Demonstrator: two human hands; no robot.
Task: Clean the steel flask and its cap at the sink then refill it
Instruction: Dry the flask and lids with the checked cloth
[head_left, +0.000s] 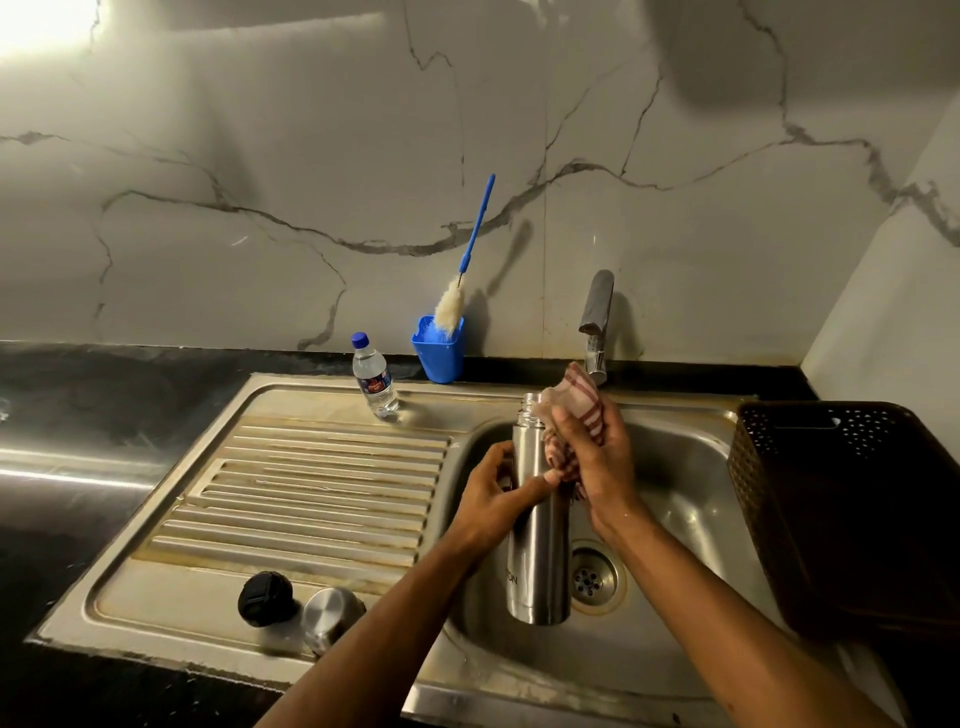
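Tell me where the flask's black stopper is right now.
In the head view, the black stopper sits on the draining board at lower left, just left of the steel cap, away from both hands.

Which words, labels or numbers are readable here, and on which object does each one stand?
"ON": end of an engraved word low on the steel flask; the rest is hidden by the curve.
Plastic water bottle: red and blue label, too small to read.
Nothing else carries text.

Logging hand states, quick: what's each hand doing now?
Left hand: grips the open steel flask.
Right hand: holds the red-checked cloth against it.
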